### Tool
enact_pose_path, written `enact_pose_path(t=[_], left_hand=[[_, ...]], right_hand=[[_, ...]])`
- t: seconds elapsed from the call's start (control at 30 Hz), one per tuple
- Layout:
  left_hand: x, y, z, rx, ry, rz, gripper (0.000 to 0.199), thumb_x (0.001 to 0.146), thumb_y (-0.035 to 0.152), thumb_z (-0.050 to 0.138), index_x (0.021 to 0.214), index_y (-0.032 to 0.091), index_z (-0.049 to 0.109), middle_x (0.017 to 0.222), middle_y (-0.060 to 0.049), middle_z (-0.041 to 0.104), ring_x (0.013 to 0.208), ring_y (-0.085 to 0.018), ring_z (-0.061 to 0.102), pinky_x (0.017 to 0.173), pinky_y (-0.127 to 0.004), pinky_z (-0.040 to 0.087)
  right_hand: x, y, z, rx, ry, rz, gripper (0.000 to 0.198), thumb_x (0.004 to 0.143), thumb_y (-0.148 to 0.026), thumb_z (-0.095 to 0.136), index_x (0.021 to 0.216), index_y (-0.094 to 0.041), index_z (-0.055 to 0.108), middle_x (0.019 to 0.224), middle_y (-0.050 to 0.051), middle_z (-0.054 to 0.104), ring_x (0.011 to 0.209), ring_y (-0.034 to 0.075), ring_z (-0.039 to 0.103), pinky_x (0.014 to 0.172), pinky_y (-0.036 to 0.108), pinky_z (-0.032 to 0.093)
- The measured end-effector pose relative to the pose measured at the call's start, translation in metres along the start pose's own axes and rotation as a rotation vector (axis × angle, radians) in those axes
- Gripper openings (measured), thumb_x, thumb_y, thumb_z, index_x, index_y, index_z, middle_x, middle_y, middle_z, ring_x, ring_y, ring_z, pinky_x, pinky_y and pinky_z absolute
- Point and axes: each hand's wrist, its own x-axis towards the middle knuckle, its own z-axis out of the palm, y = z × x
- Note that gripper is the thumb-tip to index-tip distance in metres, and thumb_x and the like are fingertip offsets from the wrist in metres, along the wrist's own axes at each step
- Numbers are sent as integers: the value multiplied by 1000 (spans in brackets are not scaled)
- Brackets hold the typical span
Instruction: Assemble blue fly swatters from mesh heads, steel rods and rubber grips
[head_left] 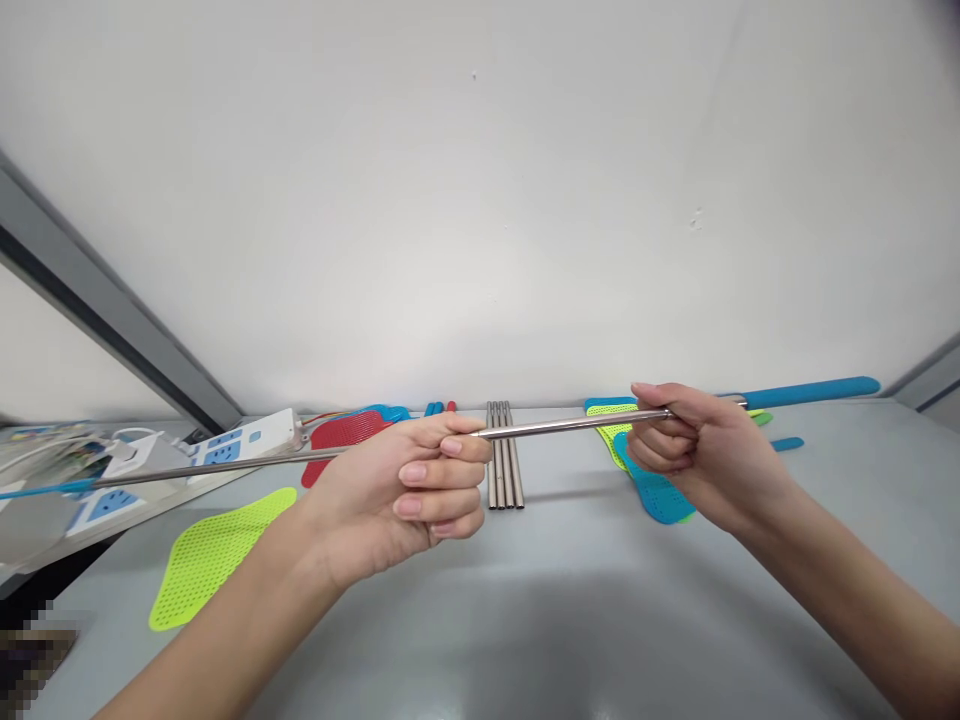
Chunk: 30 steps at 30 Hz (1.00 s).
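Note:
Across the view, above the table, runs a thin metal telescopic rod with a blue handle at its right end. Its left end turns blue and leaves the frame, so whatever is there stays unseen. My left hand is closed round the rod near the middle, thumb and forefinger pinching it. My right hand grips it close to the blue handle. Behind my right hand lie blue and lime perforated fly swatter heads. Between the hands, further back, several metal tubes rest side by side.
A lime perforated swatter head lies on the grey table at left, with a red one behind. White power strips with plugs and cables stand at far left. A white wall rises behind the table.

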Motion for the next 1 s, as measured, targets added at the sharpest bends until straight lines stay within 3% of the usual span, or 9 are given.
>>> enact_pose_path(t=[0.33, 0.6, 0.77, 1.0], left_hand=[[8, -5, -4, 23, 38, 38, 32, 81, 24, 44, 52, 17, 33, 38, 9, 19, 33, -4, 22, 43, -21, 32], [22, -12, -9, 149, 104, 113, 32, 78, 28, 52, 54, 16, 34, 40, 10, 21, 35, -3, 20, 42, -19, 28], [28, -16, -10, 211, 41, 151, 32, 81, 32, 50, 56, 15, 37, 43, 9, 24, 37, -3, 20, 46, -19, 29], [32, -23, -13, 203, -6, 117, 30, 81, 39, 46, 64, 15, 47, 47, 8, 26, 39, -4, 22, 46, -19, 29]], right_hand=[[6, 3, -2, -44, -5, -22, 46, 78, -33, 52, 50, -21, 18, 45, -7, 8, 41, 7, 9, 43, 27, 8], [13, 3, -10, 61, 10, -51, 50, 77, -42, 50, 45, -19, 20, 43, -7, 11, 38, 6, 13, 41, 26, 10], [17, 1, -15, 40, 79, -153, 48, 78, -35, 50, 44, -18, 21, 43, -6, 13, 38, 6, 14, 40, 26, 11], [20, -3, -25, 116, 193, -427, 46, 77, -25, 50, 42, -17, 21, 42, -6, 11, 38, 7, 16, 40, 27, 9]])
